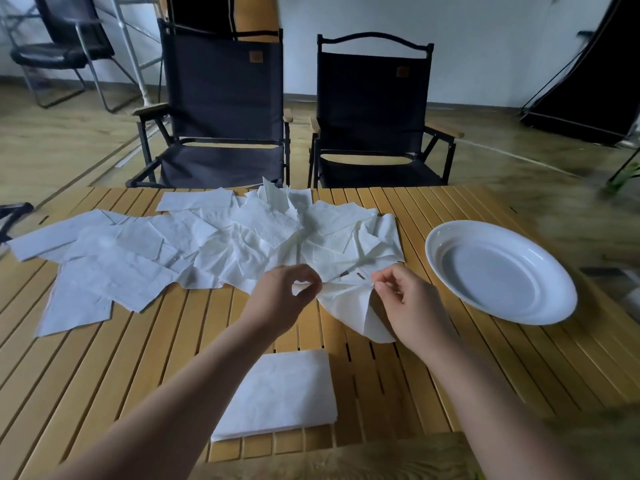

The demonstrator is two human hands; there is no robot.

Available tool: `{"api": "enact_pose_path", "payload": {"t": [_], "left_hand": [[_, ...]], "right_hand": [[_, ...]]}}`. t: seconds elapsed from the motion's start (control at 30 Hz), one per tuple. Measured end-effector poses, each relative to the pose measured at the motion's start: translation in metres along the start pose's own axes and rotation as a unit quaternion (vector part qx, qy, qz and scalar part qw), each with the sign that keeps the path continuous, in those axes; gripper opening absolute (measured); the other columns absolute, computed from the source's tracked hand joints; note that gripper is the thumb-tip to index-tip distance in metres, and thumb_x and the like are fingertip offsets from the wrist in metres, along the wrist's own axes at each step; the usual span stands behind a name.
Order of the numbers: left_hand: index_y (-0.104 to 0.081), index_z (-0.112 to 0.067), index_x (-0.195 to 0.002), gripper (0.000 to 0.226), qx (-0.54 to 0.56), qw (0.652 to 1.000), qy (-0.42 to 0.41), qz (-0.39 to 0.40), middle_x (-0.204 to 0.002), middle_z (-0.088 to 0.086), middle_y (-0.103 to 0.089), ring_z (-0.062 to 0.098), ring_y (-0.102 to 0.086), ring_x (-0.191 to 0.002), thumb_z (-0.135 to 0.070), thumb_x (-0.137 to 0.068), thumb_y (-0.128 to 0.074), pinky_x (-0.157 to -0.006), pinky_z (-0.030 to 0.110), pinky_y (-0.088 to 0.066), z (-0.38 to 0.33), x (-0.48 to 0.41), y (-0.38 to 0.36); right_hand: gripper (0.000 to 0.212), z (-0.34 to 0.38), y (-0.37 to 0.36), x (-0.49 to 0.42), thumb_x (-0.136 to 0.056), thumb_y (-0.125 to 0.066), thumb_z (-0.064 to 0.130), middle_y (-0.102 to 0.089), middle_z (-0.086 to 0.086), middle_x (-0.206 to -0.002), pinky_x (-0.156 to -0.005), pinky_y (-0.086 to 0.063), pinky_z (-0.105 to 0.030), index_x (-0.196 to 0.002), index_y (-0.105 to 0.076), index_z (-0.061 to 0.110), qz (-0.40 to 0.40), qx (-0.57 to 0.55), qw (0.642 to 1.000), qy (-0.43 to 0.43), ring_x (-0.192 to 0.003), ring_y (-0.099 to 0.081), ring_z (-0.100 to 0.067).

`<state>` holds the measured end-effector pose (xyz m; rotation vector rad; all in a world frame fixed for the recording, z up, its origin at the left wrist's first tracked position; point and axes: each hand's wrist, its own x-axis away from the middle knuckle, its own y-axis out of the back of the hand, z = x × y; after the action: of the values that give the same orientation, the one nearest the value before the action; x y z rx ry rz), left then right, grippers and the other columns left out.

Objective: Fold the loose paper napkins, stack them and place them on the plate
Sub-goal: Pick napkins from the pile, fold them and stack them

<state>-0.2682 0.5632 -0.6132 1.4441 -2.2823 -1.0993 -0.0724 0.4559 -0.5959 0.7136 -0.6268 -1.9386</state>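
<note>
A wide scatter of loose napkins (194, 244) covers the left and middle of the table (104, 375), white sheets overlapping, some crumpled. At its near edge the left hand (282, 299) pinches one corner of a single napkin (349, 306) between thumb and forefinger, the other fingers curled loosely. The sheet hangs wrinkled between the hands, its lower point touching the table. The right hand (405, 299) pinches the opposite corner the same way.

This looks like the opening-out of a sheet before a fold. It would go best if both pinches pull gently apart until the paper is taut, then lay it flat and bring edge to edge before creasing; thin paper likely tears if tugged.

A neat stack of folded napkins (280, 393) lies nearer the person, between the forearms. The white plate (498, 275) sits to the right, apart from the napkins, holding nothing.

The table is of yellow wooden slats with gaps. Beyond it, from the left: a dark office chair (59, 53), two black folding chairs (225, 109), a dark panel (595, 81) leaning at the far right. The floor is wood-toned, the wall pale.
</note>
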Motion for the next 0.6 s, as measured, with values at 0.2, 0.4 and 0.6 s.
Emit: {"api": "enact_pose_path", "payload": {"t": [0.2, 0.4, 0.6], "left_hand": [[-0.071, -0.022, -0.087, 0.007, 0.051, 0.995, 0.082, -0.022, -0.084, -0.019, -0.069, -0.007, -0.062, -0.089, -0.016, -0.09, -0.07, -0.074, 0.006, -0.041, 0.023, 0.026, 0.027], [-0.071, -0.028, -0.084, 0.007, 0.085, 0.985, 0.118, -0.094, -0.085, -0.012, -0.071, 0.004, -0.066, -0.081, -0.022, -0.087, -0.074, -0.068, 0.025, -0.051, 0.033, 0.049, 0.037], [-0.068, -0.026, -0.078, 0.011, 0.095, 0.982, 0.126, -0.1, -0.077, -0.008, -0.069, 0.001, -0.062, -0.071, -0.028, -0.083, -0.077, -0.058, 0.009, -0.039, 0.043, 0.06, 0.049]], "right_hand": [[0.006, 0.023, -0.015, 0.002, -0.096, -0.063, 0.02, -0.071, 0.011, -0.1, -0.074, -0.047, -0.009, -0.092, -0.062, 0.025, 0.008, -0.03, 1.0, -0.003, -0.095, -0.065, 0.0], [0.025, 0.04, -0.038, 0.014, -0.091, -0.069, 0.018, -0.065, 0.015, -0.105, -0.07, -0.044, -0.009, -0.113, -0.067, 0.029, 0.053, -0.072, 0.995, -0.05, -0.098, -0.06, 0.001], [0.013, 0.036, -0.055, 0.02, -0.093, -0.069, 0.024, -0.061, 0.027, -0.084, -0.066, -0.041, 0.0, -0.104, -0.076, 0.024, 0.003, -0.071, 0.997, -0.001, -0.087, -0.055, 0.019]]}}
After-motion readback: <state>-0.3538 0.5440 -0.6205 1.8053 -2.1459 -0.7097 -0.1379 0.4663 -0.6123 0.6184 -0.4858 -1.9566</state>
